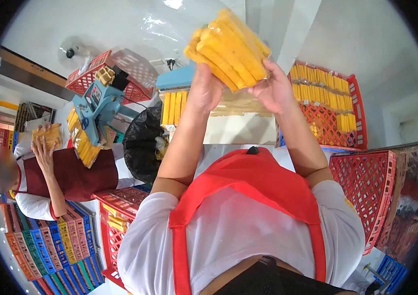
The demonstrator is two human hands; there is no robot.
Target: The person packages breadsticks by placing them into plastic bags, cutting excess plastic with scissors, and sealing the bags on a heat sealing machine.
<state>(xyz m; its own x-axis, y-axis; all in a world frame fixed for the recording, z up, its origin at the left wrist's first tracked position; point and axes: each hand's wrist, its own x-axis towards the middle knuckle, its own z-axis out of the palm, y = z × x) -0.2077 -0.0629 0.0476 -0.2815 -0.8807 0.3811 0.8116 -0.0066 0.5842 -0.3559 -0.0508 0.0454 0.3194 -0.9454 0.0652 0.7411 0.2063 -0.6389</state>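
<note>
A clear plastic bag of thick yellow sticks (231, 51), perhaps breadsticks, is held up in front of me, tilted, at the top middle of the head view. My left hand (207, 89) grips its lower left corner. On the lower right edge, my right hand (275, 87) has its fingers and thumb closed around the film. Below the hands is a work surface with a white front (241, 130). More packed yellow sticks (173, 107) lie at its left, next to a light blue machine (175, 77) partly hidden by my left hand and the bag.
On the right, a red crate (359, 113) holds rows of packed yellow sticks. A black-lined bin (142, 142) stands at left. Beyond it, a co-worker in a maroon apron (78, 174) handles a pack beside a blue sealing machine (98, 105). Stacked coloured crates (54, 241) fill the lower left.
</note>
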